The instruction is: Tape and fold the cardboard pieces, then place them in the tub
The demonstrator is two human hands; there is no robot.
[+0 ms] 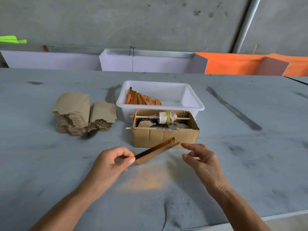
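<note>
1. Head view: the left hand (110, 161) pinches the near end of a folded cardboard piece (154, 153) between thumb and curled fingers, holding it above the grey counter (50, 164).
2. The piece runs up and to the right from that hand, with a glossy amber strip of tape (155, 148) along its upper edge; its far end lies in front of the cardboard box (165, 136).
3. The right hand (202, 161) hovers just beside the far end of the piece, fingers loosely spread and slightly bent, holding nothing; whether a fingertip touches the piece cannot be told.
4. The white tub (196, 104) stands on the counter directly behind the box, and a row of finished orange-taped pieces (141, 99) leans in its left half.
5. The open-topped box holds a white cloth-wrapped roll (166, 116) threaded on a thin stick (183, 118) laid across the top, with grey and brown lumps beneath it.
6. Left of the tub, two stacks of flat, untaped cardboard blanks (78, 112) sit side by side, well apart from both hands.
7. Beyond the counter's far edge stand pale lilac panels (150, 64) and orange panels (233, 64) against a concrete wall (150, 22).
</note>
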